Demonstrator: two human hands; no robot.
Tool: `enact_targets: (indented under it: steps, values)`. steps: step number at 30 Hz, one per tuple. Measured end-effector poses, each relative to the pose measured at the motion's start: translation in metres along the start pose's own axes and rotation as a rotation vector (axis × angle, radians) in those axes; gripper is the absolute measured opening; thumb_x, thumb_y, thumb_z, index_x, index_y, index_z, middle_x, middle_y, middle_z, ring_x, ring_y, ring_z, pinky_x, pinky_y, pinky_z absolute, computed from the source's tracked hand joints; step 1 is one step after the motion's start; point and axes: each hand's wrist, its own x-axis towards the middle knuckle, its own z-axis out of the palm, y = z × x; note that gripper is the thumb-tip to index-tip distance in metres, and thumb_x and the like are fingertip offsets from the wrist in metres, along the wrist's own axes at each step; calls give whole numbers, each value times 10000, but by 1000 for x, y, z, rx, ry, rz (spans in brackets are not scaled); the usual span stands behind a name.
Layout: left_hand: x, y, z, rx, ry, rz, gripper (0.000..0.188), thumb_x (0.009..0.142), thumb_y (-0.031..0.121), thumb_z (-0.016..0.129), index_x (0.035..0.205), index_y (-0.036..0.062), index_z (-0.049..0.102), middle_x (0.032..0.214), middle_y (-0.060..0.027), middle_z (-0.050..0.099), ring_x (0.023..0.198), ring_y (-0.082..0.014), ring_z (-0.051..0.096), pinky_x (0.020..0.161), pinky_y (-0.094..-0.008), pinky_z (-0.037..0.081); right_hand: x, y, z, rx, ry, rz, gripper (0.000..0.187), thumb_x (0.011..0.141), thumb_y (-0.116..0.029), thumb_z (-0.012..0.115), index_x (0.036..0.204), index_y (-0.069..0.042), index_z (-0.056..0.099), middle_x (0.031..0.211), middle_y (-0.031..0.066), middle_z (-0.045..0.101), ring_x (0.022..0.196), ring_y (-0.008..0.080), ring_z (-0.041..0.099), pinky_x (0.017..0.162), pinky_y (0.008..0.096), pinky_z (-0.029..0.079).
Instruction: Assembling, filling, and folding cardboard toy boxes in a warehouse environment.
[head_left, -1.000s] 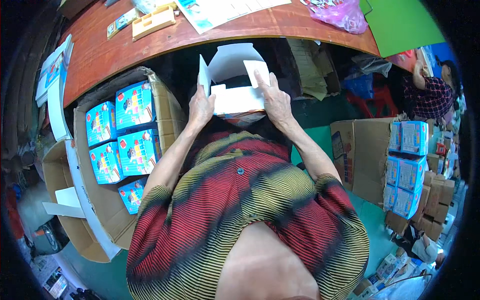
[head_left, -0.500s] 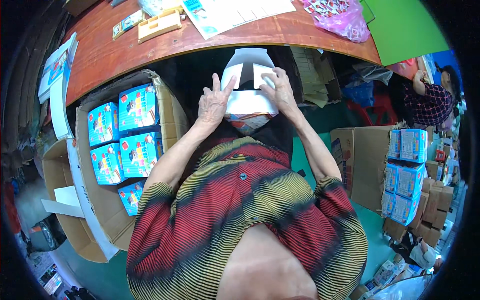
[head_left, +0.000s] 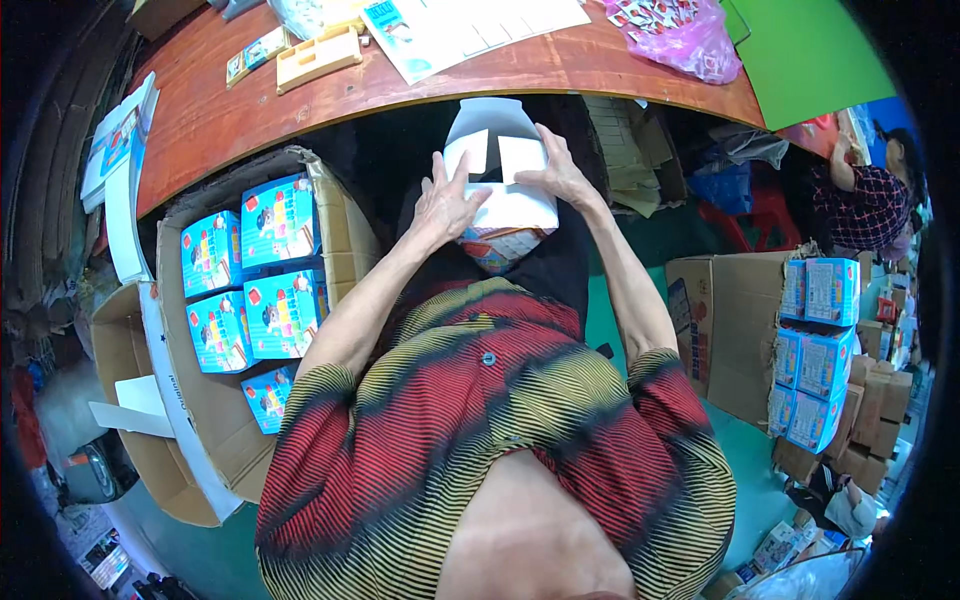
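A small carton box [head_left: 512,213] with white inner flaps stands on my lap, close to the table's front edge. Its far flap rises upright, the two side flaps lean inward with a dark gap between them, and the near flap folds out toward me. My left hand [head_left: 446,208] holds the left side, thumb over the near flap and fingers by the left side flap. On the right side, my right hand [head_left: 563,175] grips the box, thumb on the right side flap and fingers around the outer wall. The box's inside is mostly hidden; its near side shows a coloured print.
Left of me, a big cardboard carton [head_left: 345,225] holds several blue printed boxes [head_left: 283,312]. Another carton [head_left: 735,330] with blue boxes stands at right. On the wooden table [head_left: 200,130] lie a yellow tray [head_left: 318,60], a printed sheet and a pink bag [head_left: 700,50]. A co-worker [head_left: 862,205] sits far right.
My left hand has shifted slightly right and down, its thumb now over the near flap. My right hand's fingers have slid outward round the box's side. The side flaps have moved a little.
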Motion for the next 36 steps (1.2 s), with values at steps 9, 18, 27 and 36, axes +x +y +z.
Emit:
enact_targets:
  steps: [9,18,27,36]
  values:
    - [23,-23,7,-497,120,-144,583,738,321,535,1208,26,358,1130,-286,425,1037,-368,451,860,-390,373,-13,-1,18,171,109,-3,969,527,-291,725,1280,-13,182,1235,212,221,1158,327,256,959,380,268]
    - [24,-24,13,-348,112,-148,775,701,338,561,1261,-27,168,1085,-269,462,997,-369,476,855,-408,367,-7,7,24,128,149,22,967,513,-264,708,1264,29,173,1183,238,277,1125,365,272,952,411,264]
    - [22,-27,9,-371,124,-1,559,734,315,521,1137,-37,360,966,-260,527,919,-372,515,813,-422,388,-5,0,18,-47,144,-225,695,590,-147,661,1192,-75,323,1150,188,309,1104,323,310,942,382,278]
    - [17,-31,12,-299,65,-27,575,760,285,470,1213,-27,304,1014,-255,495,960,-366,482,831,-400,375,-9,4,11,-227,154,-450,328,632,-24,588,933,-92,478,1050,105,456,1115,304,364,951,457,246]
